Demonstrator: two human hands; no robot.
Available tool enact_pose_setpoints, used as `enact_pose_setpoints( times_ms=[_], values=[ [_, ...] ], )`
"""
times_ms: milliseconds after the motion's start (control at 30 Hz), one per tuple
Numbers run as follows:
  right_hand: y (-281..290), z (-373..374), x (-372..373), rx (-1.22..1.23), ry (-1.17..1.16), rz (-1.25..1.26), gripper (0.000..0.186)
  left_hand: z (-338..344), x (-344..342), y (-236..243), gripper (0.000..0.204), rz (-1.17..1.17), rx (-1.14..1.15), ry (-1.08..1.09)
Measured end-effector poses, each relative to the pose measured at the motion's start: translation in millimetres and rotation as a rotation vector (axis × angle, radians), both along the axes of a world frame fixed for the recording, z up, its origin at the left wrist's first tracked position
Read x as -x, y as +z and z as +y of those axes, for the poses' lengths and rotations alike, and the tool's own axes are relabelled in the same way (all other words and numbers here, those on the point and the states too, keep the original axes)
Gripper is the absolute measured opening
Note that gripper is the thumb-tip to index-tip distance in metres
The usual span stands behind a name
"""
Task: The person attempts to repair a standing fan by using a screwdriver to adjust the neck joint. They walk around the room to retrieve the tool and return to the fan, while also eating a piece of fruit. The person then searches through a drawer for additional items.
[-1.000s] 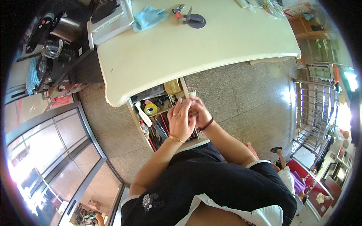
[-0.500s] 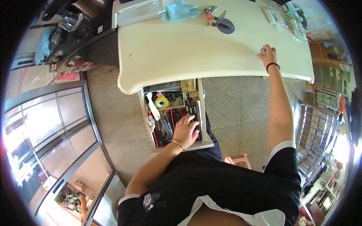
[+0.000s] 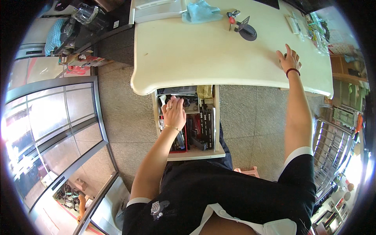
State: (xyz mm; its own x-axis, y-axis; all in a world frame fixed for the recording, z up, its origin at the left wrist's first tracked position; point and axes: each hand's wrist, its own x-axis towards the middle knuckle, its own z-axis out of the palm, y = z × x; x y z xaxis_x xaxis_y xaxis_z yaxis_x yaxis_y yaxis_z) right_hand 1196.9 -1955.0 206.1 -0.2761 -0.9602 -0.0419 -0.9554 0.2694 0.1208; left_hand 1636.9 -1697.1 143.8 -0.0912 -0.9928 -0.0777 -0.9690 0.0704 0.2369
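Note:
My left hand [image 3: 174, 112] reaches over the pulled-out drawer [image 3: 196, 155], its fingers stretched out and nothing visible in them. It covers the drawer's left middle part; whether it touches anything there I cannot tell. The end of a white tool handle [image 3: 163, 100] shows beside its fingers. Dark flat strips [image 3: 205, 125] and a black tool [image 3: 199, 144] lie on the drawer's right side. My right hand [image 3: 290, 62] rests on the cream tabletop [image 3: 211, 58], fingers curved around a small dark thing [image 3: 285, 56] that is mostly hidden.
A phone stand [image 3: 246, 31] with a dark round base and some keys [image 3: 232, 16] stand farther back on the table. A light blue cloth [image 3: 201, 12] lies next to a white device [image 3: 158, 11]. A pink stool [image 3: 247, 171] is on the floor; a glass-paned frame [image 3: 51, 113] stands left.
My left hand has moved from the drawer's near right part to its far left part, now hiding the yellow tape roll. The right hand's fingers have loosened somewhat. The view has shifted slightly.

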Motion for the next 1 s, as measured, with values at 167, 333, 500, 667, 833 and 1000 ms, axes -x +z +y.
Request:
enact_pose_setpoints(
  times_ms=[167, 333, 500, 667, 833, 1000],
  values=[
    [7, 6, -22, 0.434, 0.214, -0.028, 0.062, -17, -4, -11, 0.052, -0.165, -0.211, -0.037],
    [11, 74, -142, 0.596, 0.847, -0.531, 0.045, -33, -13, 2, 0.038, -0.275, -0.365, -0.139],
    [-26, 170, -236, 0.122, 1.019, -0.911, 0.008, -30, -29, 9, 0.029, -0.170, -0.287, -0.223],
    [-62, 220, -274, -0.436, 1.016, -0.898, 0.025, -17, -42, 13, 0.046, -0.202, -0.283, -0.295],
    [-58, 214, -310, -0.827, 0.614, -0.785, 0.037, -37, -27, 26, 0.041, -0.315, -0.527, -0.269],
    [-67, 213, -310, -0.607, 0.673, -0.897, 0.037, -42, -28, 13, 0.030, -0.329, -0.501, -0.262]
  ],
)
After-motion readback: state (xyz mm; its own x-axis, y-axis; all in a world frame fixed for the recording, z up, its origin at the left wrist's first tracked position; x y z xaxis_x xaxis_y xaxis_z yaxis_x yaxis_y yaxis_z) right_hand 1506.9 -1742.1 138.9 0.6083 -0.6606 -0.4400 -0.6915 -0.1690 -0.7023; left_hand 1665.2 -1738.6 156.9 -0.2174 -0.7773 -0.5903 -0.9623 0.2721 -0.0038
